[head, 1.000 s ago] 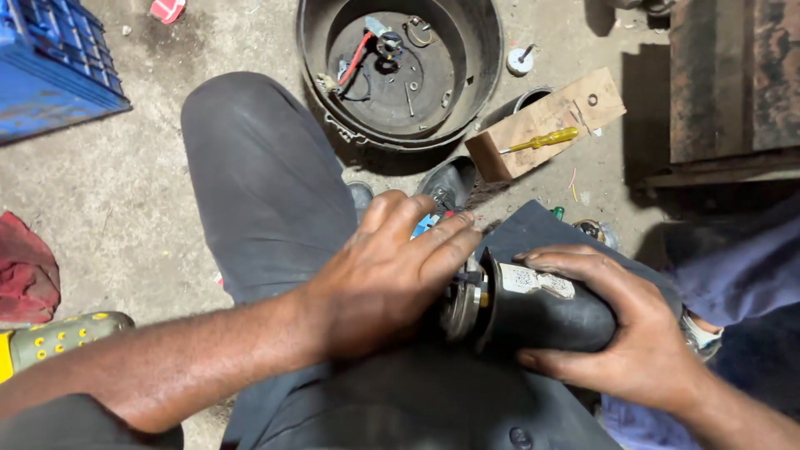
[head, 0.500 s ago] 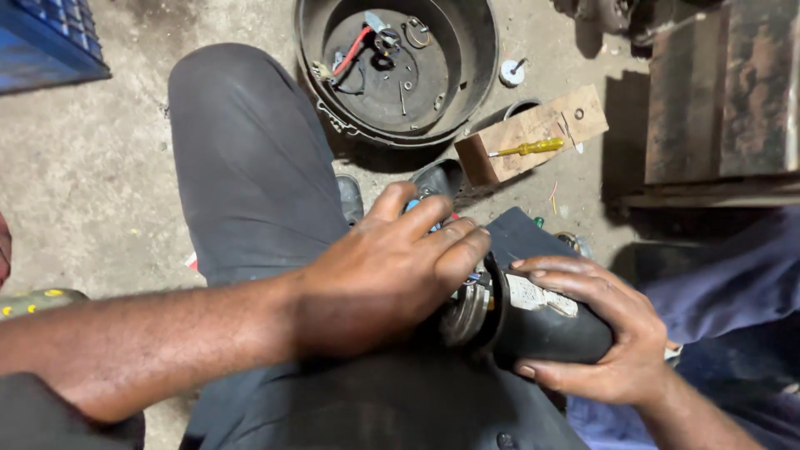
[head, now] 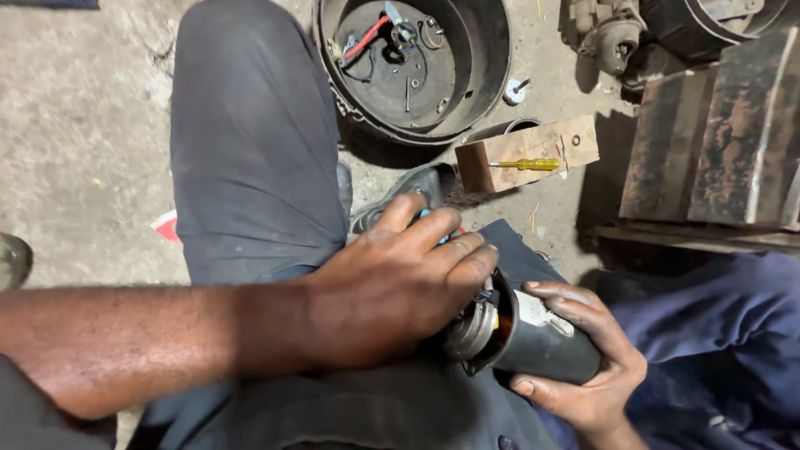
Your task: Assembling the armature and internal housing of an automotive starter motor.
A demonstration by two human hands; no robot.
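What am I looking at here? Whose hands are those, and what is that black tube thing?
The camera sits on a person's head and looks down, so you see their own arms and lap. The right hand grips a black metal cylinder, some kind of motor part, lying on the person's lap. The left hand covers its open end, where shiny metal parts show. On the concrete floor past the knees sits a round black tub with wires and small bits inside. Beside it lies a wooden block with a yellow screwdriver on top. Rusty metal blocks stand at the right.
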